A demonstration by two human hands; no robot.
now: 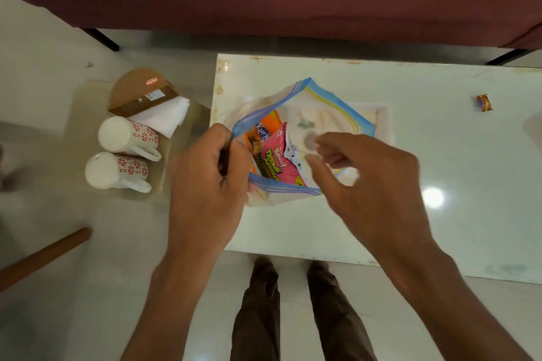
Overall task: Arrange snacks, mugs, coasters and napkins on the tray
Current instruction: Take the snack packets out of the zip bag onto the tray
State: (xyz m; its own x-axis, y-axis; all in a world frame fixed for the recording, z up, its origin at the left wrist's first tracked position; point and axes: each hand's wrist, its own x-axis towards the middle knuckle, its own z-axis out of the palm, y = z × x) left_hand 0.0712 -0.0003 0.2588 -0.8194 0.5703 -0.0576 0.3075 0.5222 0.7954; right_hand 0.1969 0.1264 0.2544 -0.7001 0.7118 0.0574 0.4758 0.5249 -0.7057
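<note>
Item: clear plastic zip bag (337, 108), blue-banded along its seal, soft and crumpled, lying with its mouth spread wide on a glossy white table (440, 155). The left hand (211, 167) is pinching the bag's left rim between thumb and curled fingers, holding the mouth open. The right hand (366, 179) is hovering over the mouth, blurred, thumb and fingers loosely curled and apart, gripping nothing. Inside the bag: a shiny orange snack packet (261, 129), a pink snack packet (275, 164) overlapping it and a small white packet (293, 149) beside that. Under the bag, a flat white tray (381, 117) is showing at the right edge. Left of the bag, off the table, a translucent surface (88, 102) is carrying two white mugs (126, 138) (114, 170) with red flower print, side by side, folded white napkins (170, 114) and a brown cardboard pack (140, 94) with a rounded top. Well right of the bag, a small brown twisted wrapper (484, 102) is lying on the table.
</note>
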